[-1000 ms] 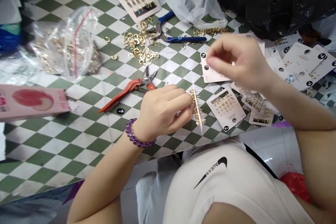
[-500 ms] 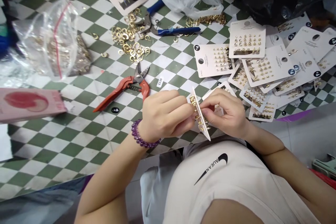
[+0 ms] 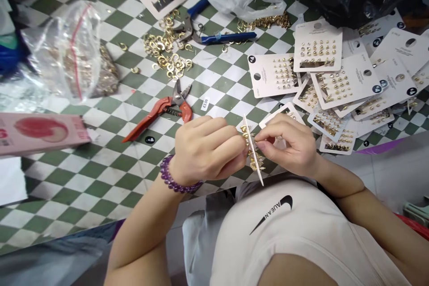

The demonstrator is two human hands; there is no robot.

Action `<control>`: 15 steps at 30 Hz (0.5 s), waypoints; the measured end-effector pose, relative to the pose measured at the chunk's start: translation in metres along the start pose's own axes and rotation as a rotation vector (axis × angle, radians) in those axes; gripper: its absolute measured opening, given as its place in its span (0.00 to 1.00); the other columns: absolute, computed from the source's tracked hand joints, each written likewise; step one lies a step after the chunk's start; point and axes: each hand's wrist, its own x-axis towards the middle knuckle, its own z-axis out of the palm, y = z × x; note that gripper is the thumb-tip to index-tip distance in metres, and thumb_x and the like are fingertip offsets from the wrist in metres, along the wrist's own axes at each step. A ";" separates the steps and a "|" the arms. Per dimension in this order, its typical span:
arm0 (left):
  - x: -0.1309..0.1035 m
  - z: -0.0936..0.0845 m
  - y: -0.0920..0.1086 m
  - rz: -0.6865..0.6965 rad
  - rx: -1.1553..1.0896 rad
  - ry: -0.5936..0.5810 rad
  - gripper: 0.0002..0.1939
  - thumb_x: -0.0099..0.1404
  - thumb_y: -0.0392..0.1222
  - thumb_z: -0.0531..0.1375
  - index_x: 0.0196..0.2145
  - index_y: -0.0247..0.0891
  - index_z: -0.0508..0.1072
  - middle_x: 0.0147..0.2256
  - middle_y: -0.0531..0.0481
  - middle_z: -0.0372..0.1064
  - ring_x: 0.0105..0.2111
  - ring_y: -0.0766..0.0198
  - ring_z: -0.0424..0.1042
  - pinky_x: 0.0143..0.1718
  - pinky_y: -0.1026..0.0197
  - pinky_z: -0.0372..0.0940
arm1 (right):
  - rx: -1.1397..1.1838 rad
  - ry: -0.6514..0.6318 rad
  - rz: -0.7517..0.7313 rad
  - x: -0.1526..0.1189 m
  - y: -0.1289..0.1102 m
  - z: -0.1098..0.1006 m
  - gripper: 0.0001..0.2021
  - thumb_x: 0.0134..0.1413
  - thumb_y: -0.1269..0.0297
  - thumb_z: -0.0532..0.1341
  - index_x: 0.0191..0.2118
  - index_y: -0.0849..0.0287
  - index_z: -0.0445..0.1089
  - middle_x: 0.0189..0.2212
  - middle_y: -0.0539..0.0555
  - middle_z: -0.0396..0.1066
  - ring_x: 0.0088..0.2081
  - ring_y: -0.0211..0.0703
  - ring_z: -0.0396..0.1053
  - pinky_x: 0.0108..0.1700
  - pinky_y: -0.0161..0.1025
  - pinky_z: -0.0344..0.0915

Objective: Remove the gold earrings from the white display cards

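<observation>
Between my two hands, near the table's front edge, an earring card (image 3: 257, 167) stands almost edge-on, with gold earrings (image 3: 254, 161) along its left face. My left hand (image 3: 209, 147), a purple bead bracelet at its wrist, is closed with its fingertips at that face, gripping the card. The left fingertips are partly hidden. My right hand (image 3: 290, 145) pinches thumb and forefinger together close against the other face. What sits in that pinch is too small to make out. Another earring card (image 3: 278, 114) lies behind the right hand, partly covered by it.
Red-handled cutters (image 3: 150, 116) lie left of my hands. Behind them are loose gold hoops (image 3: 172, 65) and blue-handled pliers (image 3: 228, 39). Several earring cards (image 3: 348, 82) overlap at right. A zip bag (image 3: 80, 58) and a pink box (image 3: 47, 132) are at left.
The held card has turned more upright and edge-on. My left hand has shifted slightly left and down. The right hand stays pinched at the card's other face.
</observation>
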 end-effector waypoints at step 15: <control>0.001 0.003 0.003 -0.063 -0.062 -0.067 0.11 0.61 0.30 0.51 0.23 0.40 0.56 0.19 0.55 0.54 0.21 0.66 0.50 0.21 0.64 0.49 | 0.047 0.026 -0.029 0.000 0.006 -0.001 0.02 0.52 0.73 0.63 0.31 0.61 0.69 0.23 0.49 0.67 0.23 0.30 0.62 0.25 0.30 0.61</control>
